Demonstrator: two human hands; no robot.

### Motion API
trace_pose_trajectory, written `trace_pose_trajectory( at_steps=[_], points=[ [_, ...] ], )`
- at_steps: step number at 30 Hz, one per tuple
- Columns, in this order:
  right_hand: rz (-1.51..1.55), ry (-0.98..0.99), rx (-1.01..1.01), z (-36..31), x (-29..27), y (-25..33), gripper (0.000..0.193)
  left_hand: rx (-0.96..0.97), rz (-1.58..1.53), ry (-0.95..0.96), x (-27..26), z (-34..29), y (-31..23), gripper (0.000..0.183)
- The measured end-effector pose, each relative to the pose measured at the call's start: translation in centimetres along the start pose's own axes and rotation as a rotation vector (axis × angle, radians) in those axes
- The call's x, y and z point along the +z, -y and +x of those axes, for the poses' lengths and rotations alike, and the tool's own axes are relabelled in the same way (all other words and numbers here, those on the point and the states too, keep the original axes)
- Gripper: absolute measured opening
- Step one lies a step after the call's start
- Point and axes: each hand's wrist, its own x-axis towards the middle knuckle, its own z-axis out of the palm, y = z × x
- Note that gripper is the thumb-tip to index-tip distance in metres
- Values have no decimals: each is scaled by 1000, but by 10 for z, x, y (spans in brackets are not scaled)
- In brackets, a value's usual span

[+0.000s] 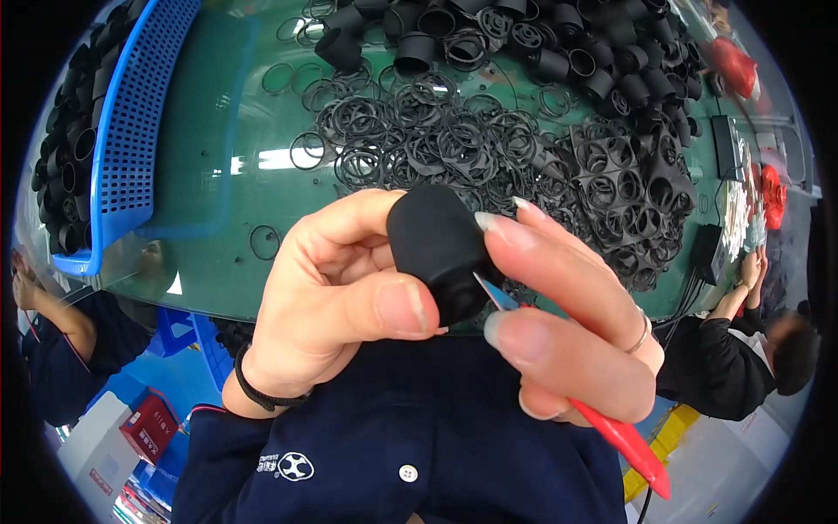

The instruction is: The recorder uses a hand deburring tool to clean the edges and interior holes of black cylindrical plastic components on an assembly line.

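Plainly, shirt lettering (269, 465) shows below the left hand (314, 301).

The black cup (432, 231) has a smooth, matt, rubber-like surface. The knife's handle (624, 444) is glossy red plastic, its blade (497, 293) smooth, shiny metal. Across the far side, loose rings (454, 135) look like dull black rubber, and the heaped cups (415, 54) are equally matt. The green tabletop (205, 271) is smooth and glossy, throwing back bright reflections. At left, the basket (131, 122) is perforated blue plastic; near, the navy shirt (367, 419) is matt cloth.
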Motion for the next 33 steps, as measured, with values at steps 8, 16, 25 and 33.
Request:
trace_pose_trajectory(
  at_steps=[8, 16, 25, 33],
  points=[
    [36, -131, -36, 0, 8, -2, 22, 36, 48, 73, -9, 4, 0, 33],
    [-294, -249, -258, 2, 25, -5, 24, -126, -57, 109, -3, -3, -1, 31],
    [-649, -298, -298, -26, 1, -13, 33, -261, 107, 102, 7, -5, -12, 65],
    [-456, -290, 291, -10, 9, -23, 14, -28, 93, 29, -2, 3, 1, 66]
  ],
)
